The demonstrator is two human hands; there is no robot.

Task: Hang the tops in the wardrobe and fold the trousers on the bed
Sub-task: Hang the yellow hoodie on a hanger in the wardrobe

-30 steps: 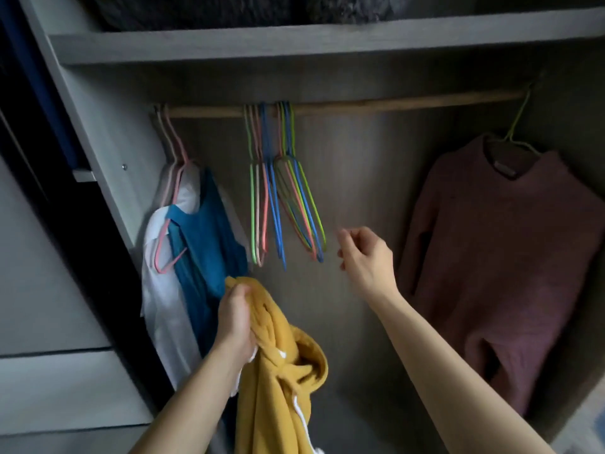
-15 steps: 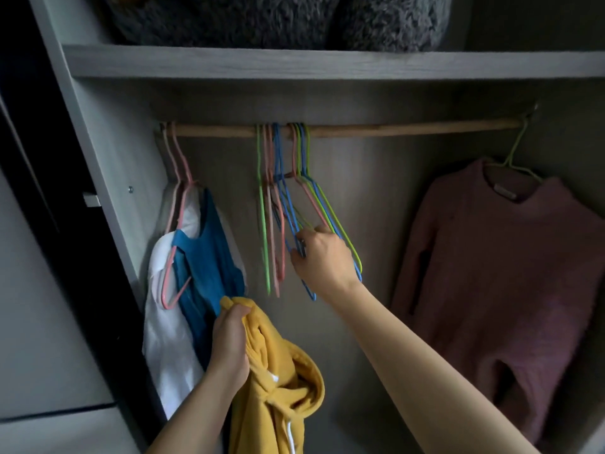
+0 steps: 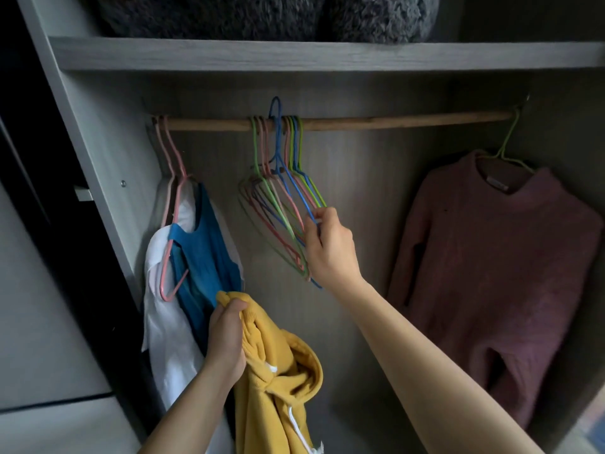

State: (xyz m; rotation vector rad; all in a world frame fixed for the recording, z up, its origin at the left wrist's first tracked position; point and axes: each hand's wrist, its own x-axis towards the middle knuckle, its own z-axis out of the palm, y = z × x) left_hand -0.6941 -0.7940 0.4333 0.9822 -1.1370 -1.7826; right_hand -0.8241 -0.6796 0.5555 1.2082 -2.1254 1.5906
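The left hand is closed tight on a bunched-up yellow top, low down in front of the wardrobe. The right hand pinches the side of a blue hanger. The hook of this hanger sticks up higher than the wooden rod. More thin hangers, green, pink and blue, hang in a bunch just beside it. On the left, a blue top and a white top hang close together. On the right, a pink sweater hangs on a green hanger. Fluffy grey things sit on the shelf above the rod.
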